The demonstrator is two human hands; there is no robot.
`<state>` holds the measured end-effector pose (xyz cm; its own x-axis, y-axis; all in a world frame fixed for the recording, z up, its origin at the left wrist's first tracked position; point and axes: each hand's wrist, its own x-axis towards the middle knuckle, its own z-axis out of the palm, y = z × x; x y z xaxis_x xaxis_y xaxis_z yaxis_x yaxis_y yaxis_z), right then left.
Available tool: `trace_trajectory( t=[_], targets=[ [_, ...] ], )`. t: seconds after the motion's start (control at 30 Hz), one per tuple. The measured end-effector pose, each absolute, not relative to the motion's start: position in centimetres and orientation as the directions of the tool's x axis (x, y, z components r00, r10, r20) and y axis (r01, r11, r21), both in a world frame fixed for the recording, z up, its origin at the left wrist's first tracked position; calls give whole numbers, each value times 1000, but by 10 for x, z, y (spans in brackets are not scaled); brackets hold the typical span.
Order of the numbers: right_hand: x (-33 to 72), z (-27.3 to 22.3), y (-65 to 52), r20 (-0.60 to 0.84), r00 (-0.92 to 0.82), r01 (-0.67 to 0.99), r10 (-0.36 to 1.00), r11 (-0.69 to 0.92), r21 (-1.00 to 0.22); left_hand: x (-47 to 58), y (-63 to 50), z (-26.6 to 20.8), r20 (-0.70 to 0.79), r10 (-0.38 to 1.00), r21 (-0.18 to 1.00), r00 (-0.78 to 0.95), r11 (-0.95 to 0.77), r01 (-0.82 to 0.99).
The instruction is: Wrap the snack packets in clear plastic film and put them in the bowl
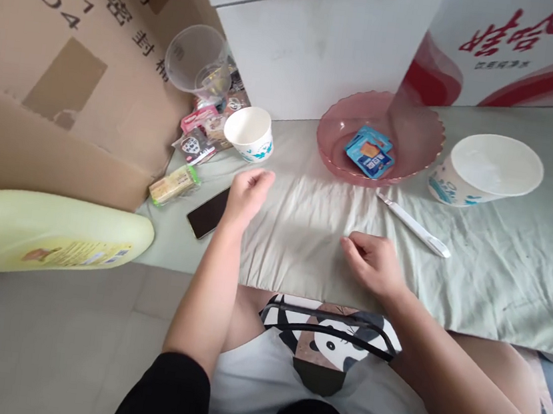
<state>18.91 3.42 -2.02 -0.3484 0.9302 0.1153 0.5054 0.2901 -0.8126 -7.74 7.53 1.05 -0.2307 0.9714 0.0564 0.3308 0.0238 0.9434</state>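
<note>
My left hand (pixel 248 195) is curled into a fist above the cloth, with nothing showing in it. Just behind it stands a small white paper cup (pixel 249 138) with blue print, and a dark phone (pixel 206 214) lies partly hidden by my wrist. My right hand (pixel 373 262) rests closed on the cloth, no object visible in its fingers. A slim white knife-like tool (pixel 418 228) lies beyond it to the right. Farther back, a pink translucent bowl (pixel 330 136) with a scalloped rim holds several blue packets (pixel 371 153). A larger white paper tub (pixel 465 190) stands to the right.
Snack packets (pixel 198 147), a wrapped biscuit pack (pixel 174 186) and a clear plastic cup (pixel 194 56) sit at the left. A big cardboard box (pixel 63 134), a white box (pixel 320 51) and a red-and-white carton (pixel 504 80) stand behind. A yellow-green bottle (pixel 52 226) is at the left.
</note>
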Motion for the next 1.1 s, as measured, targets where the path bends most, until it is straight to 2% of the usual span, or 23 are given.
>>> trace_trajectory(
  t=[0.07,0.17,0.23,0.3,0.47,0.6,0.83,1.1],
  targets=[
    [189,-22,31,128,-362,532,923,318,-785,-116,75,7,219,891,854,-397,21,519],
    [188,-23,27,154,-383,570,911,365,-737,-166,67,1,416,663,649,-622,262,714],
    [187,-23,25,176,-395,589,902,396,-704,-189,59,-4,384,602,545,-700,464,698],
    [187,-23,25,192,-400,599,896,414,-685,-199,52,-7,275,607,469,-745,592,655],
    [186,-22,25,194,-396,599,897,413,-686,-192,46,-3,139,637,355,-758,683,639],
    [186,-22,25,212,-391,591,896,420,-689,-184,47,6,109,625,318,-773,715,623],
    [188,-24,26,223,-385,551,896,416,-723,-173,47,8,187,591,320,-785,718,617],
    [188,-23,25,222,-348,525,911,385,-759,-164,51,8,288,588,406,-756,640,652]
  ],
)
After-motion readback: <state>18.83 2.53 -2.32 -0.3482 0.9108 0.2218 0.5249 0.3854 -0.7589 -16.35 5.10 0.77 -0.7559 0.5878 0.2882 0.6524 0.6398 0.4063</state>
